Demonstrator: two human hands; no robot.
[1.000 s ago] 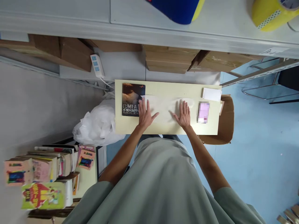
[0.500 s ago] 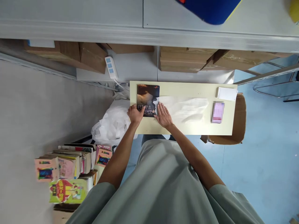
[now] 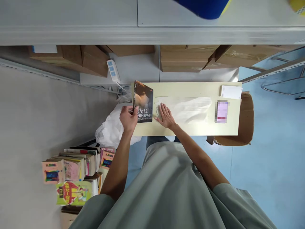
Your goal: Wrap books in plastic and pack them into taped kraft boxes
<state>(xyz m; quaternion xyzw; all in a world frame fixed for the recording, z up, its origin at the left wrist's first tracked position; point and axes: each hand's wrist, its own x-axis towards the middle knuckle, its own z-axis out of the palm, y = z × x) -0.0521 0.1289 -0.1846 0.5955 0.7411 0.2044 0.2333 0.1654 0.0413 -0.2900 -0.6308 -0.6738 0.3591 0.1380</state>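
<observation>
My left hand (image 3: 129, 119) grips a dark-covered book (image 3: 144, 100) by its spine side, thumb on the front cover. The book is tilted, its spine raised and showing, above the left end of a pale yellow board (image 3: 183, 129). My right hand (image 3: 166, 116) lies flat, fingers extended, on the left end of a thin white sheet (image 3: 190, 108) spread along the board. The sheet looks wrinkled, with a ragged left edge. Its exact material I cannot make out.
A white box (image 3: 231, 92) and a blurred-out pink item (image 3: 221, 111) lie at the board's right end. An open carton (image 3: 246, 122) stands below. At left are a white plastic bag (image 3: 108, 127) and stacked books (image 3: 73, 192). A power strip (image 3: 113, 70) lies on the shelf behind.
My left hand has lifted the book off the sheet's left end and moved it left, tilting it. My right hand stays flat on the sheet.
</observation>
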